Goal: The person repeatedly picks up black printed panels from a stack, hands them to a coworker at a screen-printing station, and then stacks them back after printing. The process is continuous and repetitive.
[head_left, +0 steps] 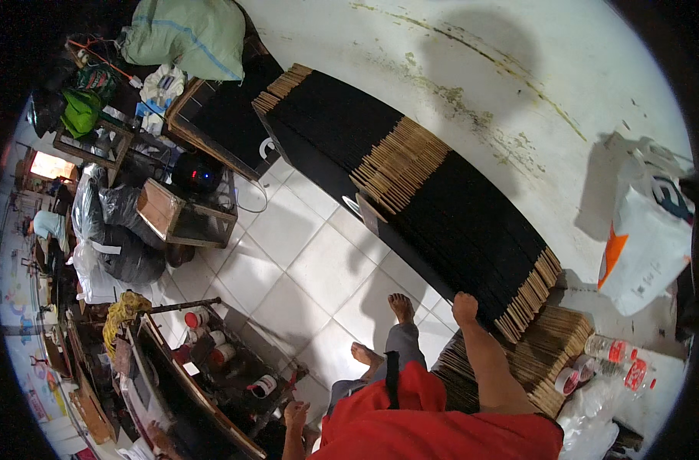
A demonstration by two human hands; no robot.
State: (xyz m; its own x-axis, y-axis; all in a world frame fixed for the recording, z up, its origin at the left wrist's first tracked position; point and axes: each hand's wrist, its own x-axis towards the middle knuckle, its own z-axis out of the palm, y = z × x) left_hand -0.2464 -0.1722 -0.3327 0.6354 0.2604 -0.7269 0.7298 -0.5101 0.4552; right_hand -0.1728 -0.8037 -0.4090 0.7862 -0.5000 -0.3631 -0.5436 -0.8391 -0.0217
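Head view: the person's right arm reaches forward from the red shirt, the forearm running up and slightly leftward to the long row of black panels leaning against the stained wall. The right hand is balled, knuckles uppermost, closed on the near edge of the row toward its right end; the back of the hand hides the fingertips, so how much they pinch cannot be told. The panels stand packed face to face, tan strips of edge showing at both ends and around the middle. Just right of the forearm is a lower stack of brown boards. The left arm hangs low at the lower edge, bent little, and the left hand sits beside the cluttered rack, fingers loosely half bent and spread a little, seemingly holding nothing. Between the arms, two bare feet stand on pale floor tiles, one ahead of the other, below grey trousers.
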